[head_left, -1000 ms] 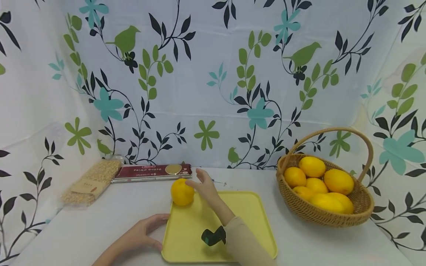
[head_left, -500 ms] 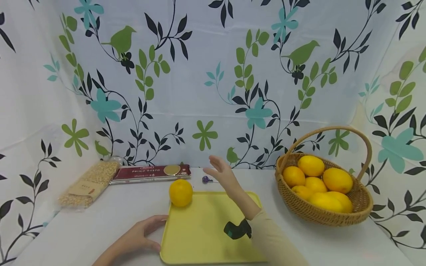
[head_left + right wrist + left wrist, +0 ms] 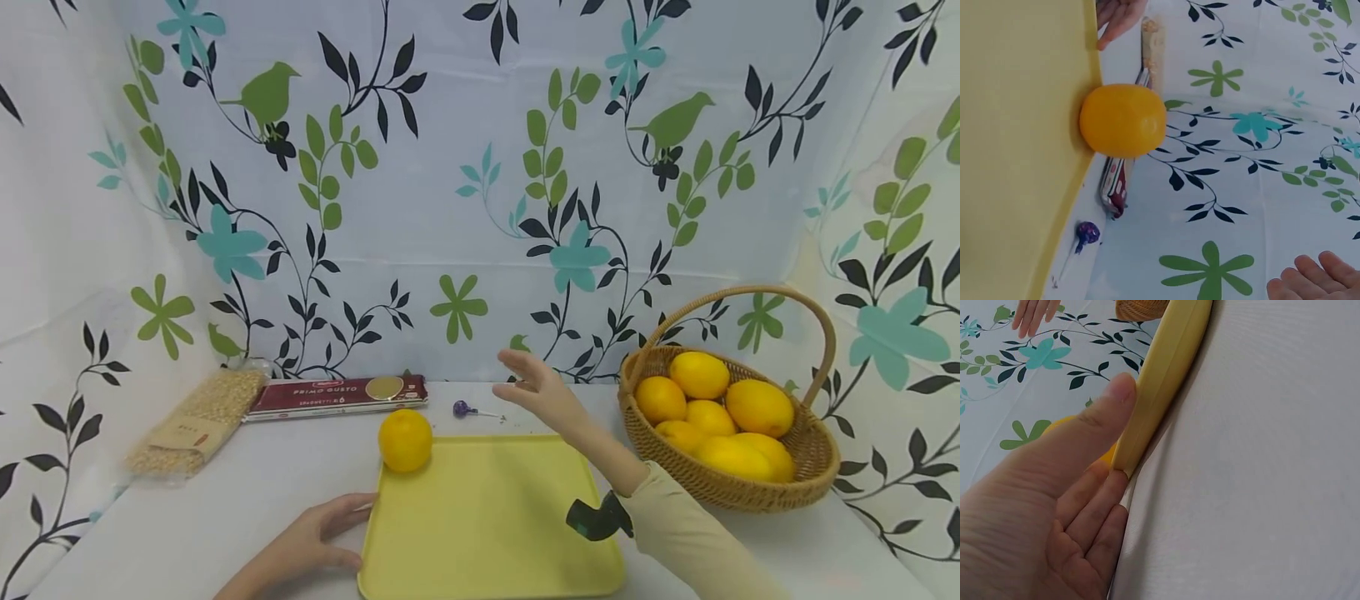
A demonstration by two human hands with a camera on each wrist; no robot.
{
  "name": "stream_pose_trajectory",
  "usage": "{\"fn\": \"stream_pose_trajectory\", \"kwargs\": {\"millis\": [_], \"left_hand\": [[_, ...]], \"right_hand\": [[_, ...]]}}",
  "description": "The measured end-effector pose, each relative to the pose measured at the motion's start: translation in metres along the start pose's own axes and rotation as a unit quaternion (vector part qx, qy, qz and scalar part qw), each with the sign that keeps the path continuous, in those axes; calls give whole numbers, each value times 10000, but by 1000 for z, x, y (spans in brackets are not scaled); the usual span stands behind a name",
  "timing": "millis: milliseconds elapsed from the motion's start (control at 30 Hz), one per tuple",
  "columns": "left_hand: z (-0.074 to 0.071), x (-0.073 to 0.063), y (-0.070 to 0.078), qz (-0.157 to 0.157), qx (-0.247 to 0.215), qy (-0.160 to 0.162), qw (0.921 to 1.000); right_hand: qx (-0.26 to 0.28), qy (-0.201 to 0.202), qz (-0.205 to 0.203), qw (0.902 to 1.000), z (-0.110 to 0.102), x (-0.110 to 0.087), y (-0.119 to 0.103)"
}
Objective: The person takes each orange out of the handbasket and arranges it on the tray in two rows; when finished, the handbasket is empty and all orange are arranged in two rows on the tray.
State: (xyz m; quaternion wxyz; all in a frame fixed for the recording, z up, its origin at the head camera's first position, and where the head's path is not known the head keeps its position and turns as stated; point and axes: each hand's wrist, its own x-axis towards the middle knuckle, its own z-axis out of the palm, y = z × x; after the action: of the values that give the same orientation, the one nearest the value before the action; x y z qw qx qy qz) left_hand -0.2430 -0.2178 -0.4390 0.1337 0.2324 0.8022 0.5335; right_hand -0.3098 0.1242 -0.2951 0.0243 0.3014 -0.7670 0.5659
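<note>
A yellow tray (image 3: 487, 525) lies on the white table, with an orange (image 3: 406, 440) on its far left corner. At the tray's left edge rests my left hand (image 3: 315, 537), thumb and fingers spread apart and fingertips right at the rim. The left wrist view shows that hand's thumb (image 3: 1094, 415) along the tray's side wall (image 3: 1169, 365), the other fingers lower down. My right hand (image 3: 542, 392) is raised over the tray's far right part, fingers loosely extended and holding nothing. The right wrist view catches only its fingertips (image 3: 1316, 281), apart from the orange (image 3: 1124, 120).
A wicker basket (image 3: 720, 492) of several lemons and oranges stands at the right. Behind the tray lie a purple-wrapped lollipop (image 3: 462, 408) and a dark red spaghetti pack (image 3: 337, 395). A bag of grains or pulses (image 3: 198, 421) sits back left, before a patterned curtain (image 3: 465, 208).
My right hand has drawn away from the orange and moved right across the tray, uncovering the lollipop. The orange stays on the tray's corner. My left hand remains at the tray's edge.
</note>
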Motion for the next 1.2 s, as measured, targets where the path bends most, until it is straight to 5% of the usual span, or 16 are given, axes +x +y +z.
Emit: {"fn": "stream_pose_trajectory", "kwargs": {"millis": [167, 500, 967, 1200], "left_hand": [[-1, -1, 1, 10, -38, 26, 10000], [2, -2, 2, -115, -9, 118, 9999], [1, -1, 2, 118, -151, 195, 9996], [1, -2, 1, 139, -233, 232, 9994]], "right_hand": [[0, 321, -414, 9986, -24, -14, -10], [-417, 662, -121, 9969, -76, -40, -14], [-1222, 791, 317, 9888, -110, -74, -15], [-1207, 893, 307, 9882, -115, -86, -8]]}}
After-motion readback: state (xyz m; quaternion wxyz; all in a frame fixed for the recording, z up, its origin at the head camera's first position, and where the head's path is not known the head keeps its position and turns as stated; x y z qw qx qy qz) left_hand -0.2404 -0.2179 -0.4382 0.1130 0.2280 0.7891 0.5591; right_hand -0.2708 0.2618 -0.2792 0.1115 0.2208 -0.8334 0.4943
